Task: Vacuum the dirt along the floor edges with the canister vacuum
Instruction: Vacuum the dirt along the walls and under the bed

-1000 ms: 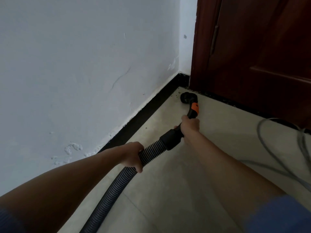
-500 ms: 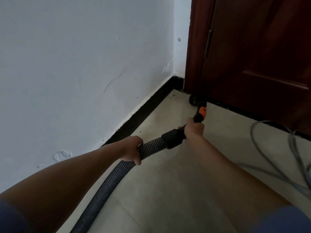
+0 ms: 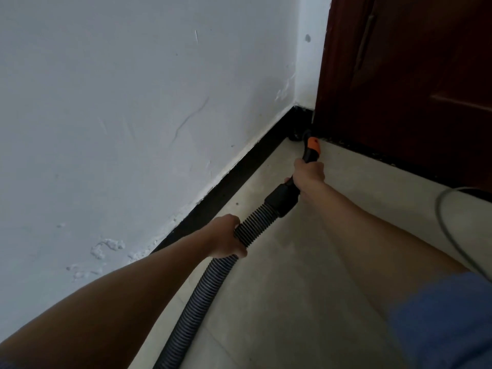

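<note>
Closest to me, the blue sleeve of my right arm fills the lower right corner, and the ribbed grey hose comes up from the bottom edge across the pale tiled floor. My left hand is wrapped round that hose from above, fingers curled under it, just short of where it runs into a black cuff. Right past the cuff, my right hand grips the black handle, fingers closed round it. An orange collar sticks out beyond my knuckles. Beyond the collar, the black nozzle sits down on the floor in the far corner, tight against the black skirting board and beside the foot of the dark red-brown door. The skirting runs along the bottom of the white wall on my left, whose plaster is scuffed and cracked. A few pale specks lie along the dark strip under the door. Off to the right, a grey cable curves over the floor, well apart from the nozzle.
</note>
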Action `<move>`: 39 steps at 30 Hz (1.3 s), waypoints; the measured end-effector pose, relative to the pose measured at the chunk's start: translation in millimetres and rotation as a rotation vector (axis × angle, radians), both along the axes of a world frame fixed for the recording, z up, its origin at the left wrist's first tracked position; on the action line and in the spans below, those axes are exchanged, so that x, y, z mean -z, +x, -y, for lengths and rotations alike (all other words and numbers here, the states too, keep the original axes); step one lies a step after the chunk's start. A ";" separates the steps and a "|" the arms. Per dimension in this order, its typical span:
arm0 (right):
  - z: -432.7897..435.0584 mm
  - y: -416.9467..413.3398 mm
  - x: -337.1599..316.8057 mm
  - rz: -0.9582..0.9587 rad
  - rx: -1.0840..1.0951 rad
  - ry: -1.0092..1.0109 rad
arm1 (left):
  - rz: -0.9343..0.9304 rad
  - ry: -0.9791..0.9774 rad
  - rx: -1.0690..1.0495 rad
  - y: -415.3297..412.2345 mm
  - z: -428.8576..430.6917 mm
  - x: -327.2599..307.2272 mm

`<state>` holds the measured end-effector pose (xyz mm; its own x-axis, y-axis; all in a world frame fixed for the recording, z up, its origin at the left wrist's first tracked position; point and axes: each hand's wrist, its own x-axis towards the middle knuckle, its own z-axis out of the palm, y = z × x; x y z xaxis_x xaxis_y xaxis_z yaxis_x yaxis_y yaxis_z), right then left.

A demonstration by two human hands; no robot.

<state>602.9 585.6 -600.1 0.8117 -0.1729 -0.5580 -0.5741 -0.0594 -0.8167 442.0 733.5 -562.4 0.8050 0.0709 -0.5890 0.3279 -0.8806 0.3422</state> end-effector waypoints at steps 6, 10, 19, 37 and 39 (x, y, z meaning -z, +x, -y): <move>-3.7 -6.5 -13.6 0.013 -0.133 -0.201 | -0.117 -0.063 0.011 -4.4 4.7 1.9; -12.3 -53.2 -21.4 0.018 -0.203 -0.230 | -0.281 0.000 0.108 -23.6 -6.0 -6.8; 8.3 -110.4 -0.6 -0.160 0.246 0.421 | -0.178 0.304 0.249 -30.5 -29.1 -34.1; 13.6 -14.2 -0.1 -0.065 0.060 0.124 | 0.061 0.073 0.090 -12.7 -4.7 -18.7; 17.0 -16.8 -6.3 -0.064 0.068 0.120 | 0.065 0.062 0.108 -12.8 -1.9 -17.6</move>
<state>586.1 568.6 -593.8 0.7622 -0.1553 -0.6284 -0.6249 0.0771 -0.7769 429.3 735.4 -544.8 0.8463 0.0161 -0.5324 0.2086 -0.9297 0.3035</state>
